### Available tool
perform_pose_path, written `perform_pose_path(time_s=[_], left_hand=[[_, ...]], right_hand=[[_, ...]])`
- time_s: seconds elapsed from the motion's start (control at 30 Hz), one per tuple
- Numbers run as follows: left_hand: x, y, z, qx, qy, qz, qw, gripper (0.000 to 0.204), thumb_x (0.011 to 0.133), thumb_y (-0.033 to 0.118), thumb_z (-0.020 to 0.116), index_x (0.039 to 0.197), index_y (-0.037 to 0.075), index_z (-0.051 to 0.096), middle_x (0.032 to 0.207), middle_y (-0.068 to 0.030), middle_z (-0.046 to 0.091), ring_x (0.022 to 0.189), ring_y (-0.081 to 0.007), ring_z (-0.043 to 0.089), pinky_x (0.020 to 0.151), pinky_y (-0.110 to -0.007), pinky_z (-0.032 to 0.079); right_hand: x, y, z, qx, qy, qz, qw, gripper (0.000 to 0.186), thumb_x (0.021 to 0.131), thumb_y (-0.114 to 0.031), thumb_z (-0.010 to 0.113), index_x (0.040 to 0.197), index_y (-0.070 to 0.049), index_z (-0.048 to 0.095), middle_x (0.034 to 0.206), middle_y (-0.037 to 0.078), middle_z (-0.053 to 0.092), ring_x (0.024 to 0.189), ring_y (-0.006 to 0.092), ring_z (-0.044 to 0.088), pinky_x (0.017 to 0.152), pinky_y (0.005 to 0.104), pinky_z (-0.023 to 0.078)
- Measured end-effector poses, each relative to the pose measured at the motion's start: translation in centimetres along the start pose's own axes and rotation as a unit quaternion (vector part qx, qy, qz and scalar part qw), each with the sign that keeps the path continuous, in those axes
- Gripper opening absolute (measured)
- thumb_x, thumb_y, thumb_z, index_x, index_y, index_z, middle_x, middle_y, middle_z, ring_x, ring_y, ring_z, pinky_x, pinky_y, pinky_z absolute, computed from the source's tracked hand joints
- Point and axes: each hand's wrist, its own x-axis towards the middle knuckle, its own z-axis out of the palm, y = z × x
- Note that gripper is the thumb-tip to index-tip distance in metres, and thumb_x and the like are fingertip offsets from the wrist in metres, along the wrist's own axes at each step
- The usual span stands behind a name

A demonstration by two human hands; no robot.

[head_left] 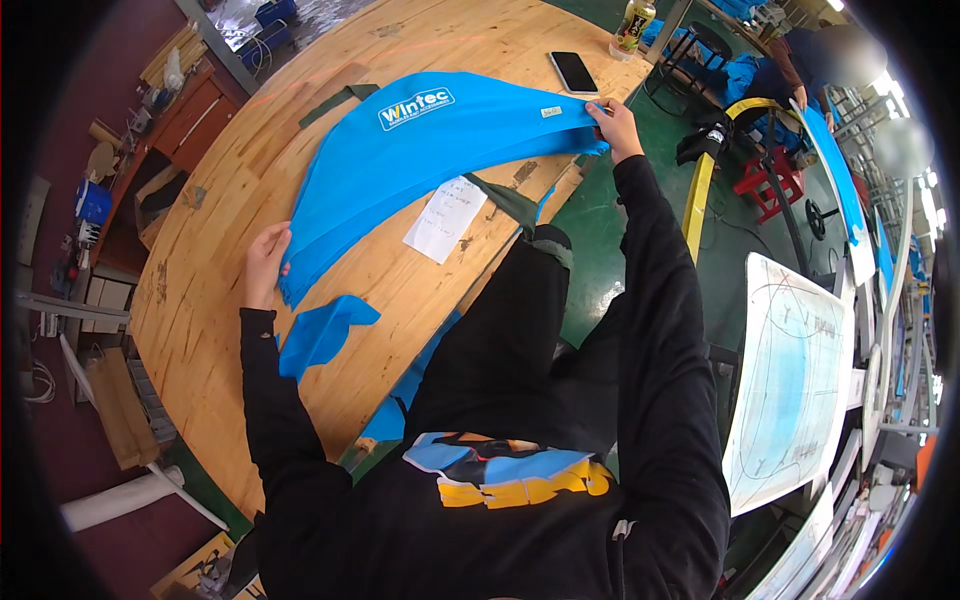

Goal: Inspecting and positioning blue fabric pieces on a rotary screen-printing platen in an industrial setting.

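A long, curved piece of bright blue fabric [400, 160] with a printed white logo and a small pale label lies across the wooden table. Its edges look layered, like several plies together. My right hand [617, 128] pinches the pointed right end, thumb on top. At the lower left end, my left hand [266, 262] is closed on the fabric's edge, its fingertips partly hidden. A smaller blue fabric scrap [322, 335] rests near my left wrist. Beneath the curve of the large piece sits a white paper [445, 220] with handwriting.
A wooden table [200, 330] bears a phone [573, 72] and a bottle [632, 28]. Dark green strips [505, 205] poke out by the fabric. To the right stand a yellow metal bar [699, 205], a red stool [768, 185] and a pattern board [790, 380]. Another person works at far right.
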Motion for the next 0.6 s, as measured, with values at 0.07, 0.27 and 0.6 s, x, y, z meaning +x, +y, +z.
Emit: perform_pose_path(time_s=[0.07, 0.27, 0.6], left_hand=[[-0.5, 0.8, 1.1, 0.088, 0.032, 0.01, 0.996, 0.032, 0.094, 0.027, 0.06, 0.114, 0.002, 0.061, 0.073, 0.0039, 0.057, 0.057, -0.0029, 0.045, 0.049, -0.018, 0.035], [-0.2, -1.9, -0.6, 0.167, 0.041, 0.13, 0.977, 0.027, 0.092, 0.028, 0.062, 0.108, 0.005, 0.063, 0.066, 0.0026, 0.056, 0.053, -0.0073, 0.046, 0.049, -0.025, 0.037], [-1.3, 5.4, 7.0, 0.424, 0.111, 0.387, 0.811, 0.027, 0.092, 0.024, 0.056, 0.114, 0.008, 0.062, 0.114, -0.0124, 0.059, 0.112, -0.0328, 0.051, 0.093, -0.044, 0.041]], right_hand=[[0.7, 1.2, -0.9, -0.095, 0.026, -0.047, 0.994, 0.019, 0.085, -0.023, 0.07, 0.091, -0.005, 0.066, 0.074, 0.001, 0.06, 0.061, 0.0092, 0.052, 0.055, 0.0245, 0.042], [0.1, 3.0, -1.0, -0.238, 0.057, -0.114, 0.963, 0.024, 0.078, -0.027, 0.072, 0.09, -0.006, 0.069, 0.082, 0.013, 0.067, 0.076, 0.0245, 0.065, 0.07, 0.0356, 0.05], [-3.9, -1.5, 5.0, -0.377, 0.186, -0.357, 0.834, 0.023, 0.085, -0.03, 0.066, 0.103, -0.017, 0.062, 0.109, 0.003, 0.062, 0.102, 0.0265, 0.057, 0.082, 0.0452, 0.044]])
